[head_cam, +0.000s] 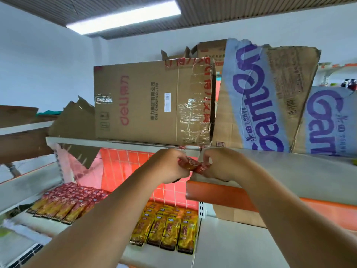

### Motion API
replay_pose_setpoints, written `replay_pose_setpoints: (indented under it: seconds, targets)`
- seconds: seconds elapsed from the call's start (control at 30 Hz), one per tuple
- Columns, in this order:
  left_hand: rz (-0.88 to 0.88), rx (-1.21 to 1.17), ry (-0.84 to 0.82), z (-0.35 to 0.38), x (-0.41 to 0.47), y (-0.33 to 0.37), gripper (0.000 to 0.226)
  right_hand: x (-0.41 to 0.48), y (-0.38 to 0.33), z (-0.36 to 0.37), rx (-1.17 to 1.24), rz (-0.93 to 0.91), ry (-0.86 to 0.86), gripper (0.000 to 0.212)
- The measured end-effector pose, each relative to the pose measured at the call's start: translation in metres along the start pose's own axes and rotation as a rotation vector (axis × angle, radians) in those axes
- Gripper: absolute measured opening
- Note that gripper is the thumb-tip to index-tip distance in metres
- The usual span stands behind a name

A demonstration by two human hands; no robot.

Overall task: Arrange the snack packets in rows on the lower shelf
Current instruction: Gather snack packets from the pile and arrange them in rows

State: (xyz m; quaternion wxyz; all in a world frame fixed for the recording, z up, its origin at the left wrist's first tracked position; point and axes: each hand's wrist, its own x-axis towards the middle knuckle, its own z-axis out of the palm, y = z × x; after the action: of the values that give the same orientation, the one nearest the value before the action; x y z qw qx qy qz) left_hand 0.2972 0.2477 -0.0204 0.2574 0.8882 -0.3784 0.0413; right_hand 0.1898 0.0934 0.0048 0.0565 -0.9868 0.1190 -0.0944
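— What surface is on your feed?

— I have a white lower shelf point(231, 246) low in my view. Yellow packets point(166, 229) lie on it in tidy rows near the middle, and a second batch of red-and-yellow packets point(65, 202) lies in rows further left. Behind them stands an orange grid panel point(123, 167). Above runs an upper shelf point(289, 171) with an orange front strip point(222, 196). On it sits a brown cardboard box point(146, 101), patched with tape, its print turned sideways, and flattened blue-and-purple cartons point(257, 97) lean just beside it. I also see white walls, a ribbed ceiling and one long ceiling light point(123, 16).

— And the hands?

— Both are up at the upper shelf's front edge, well above the rows. The left hand point(170, 165) and right hand point(222, 165) meet there with fingers curled, pinching small red packets point(190, 165) between them.

— Anything you can't read?

— I cannot tell how many red packets are in that grip, because the fingers cover most of them. The arms hide the stretch of lower shelf between the two batches. The left side is smeared, and the cartons run off the right edge. A cardboard sheet point(237, 213) under the upper shelf is partly behind the right arm.
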Motion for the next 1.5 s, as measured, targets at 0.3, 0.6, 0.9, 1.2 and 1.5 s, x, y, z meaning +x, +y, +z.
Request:
replay_pose_setpoints:
  seconds: [0.3,0.6,0.9,1.2,1.5]
  targets:
    - [-0.041,-0.090,0.348,-0.029,-0.044,-0.046,0.053,0.020,-0.051,0.003,0.156,-0.157,0.189,0.023]
    - [-0.104,0.003,0.539,-0.067,-0.091,-0.104,0.049,0.040,-0.132,0.032,0.265,-0.315,0.349,0.026]
    - [-0.181,0.039,0.639,-0.090,-0.122,-0.223,0.047,0.086,-0.243,0.100,0.400,-0.375,0.371,0.030]
    - [-0.228,-0.036,0.579,-0.083,-0.158,-0.363,0.055,0.113,-0.341,0.196,0.520,-0.218,0.219,0.033]
    - [-0.299,-0.149,0.510,-0.046,-0.156,-0.441,0.057,0.137,-0.371,0.260,0.374,-0.025,0.148,0.034]
